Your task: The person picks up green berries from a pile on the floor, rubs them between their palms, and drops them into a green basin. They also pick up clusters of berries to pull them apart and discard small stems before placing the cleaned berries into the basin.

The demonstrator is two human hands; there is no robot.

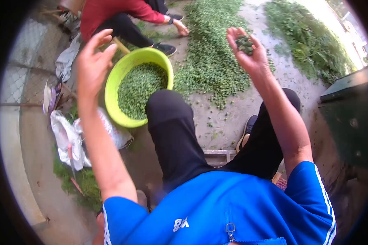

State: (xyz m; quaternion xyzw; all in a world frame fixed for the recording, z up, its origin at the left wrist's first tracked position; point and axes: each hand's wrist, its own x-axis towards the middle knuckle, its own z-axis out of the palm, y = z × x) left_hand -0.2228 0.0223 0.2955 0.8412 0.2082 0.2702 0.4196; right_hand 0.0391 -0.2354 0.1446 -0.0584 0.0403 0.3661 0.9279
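Observation:
Raised at the left, my left hand (95,61) is beside a lime-yellow bucket (113,90); its fingers are bent but apart, with nothing visible in them. Small round green berries (139,87) fill much of the bucket, which stands by my left knee. My right hand (251,53) is held palm up, cupping a small heap of similar green berries (244,45). Beneath and beside that hand, a wide layer of loose green berries (216,61) covers the concrete floor.
A co-worker in a red top (114,14) crouches beyond the bucket, one hand (181,28) at the green layer. Feathery green branches (306,41) lie at right, near a dark green box (351,118). White sacks (67,139) and a red-handled saw (71,157) are at left.

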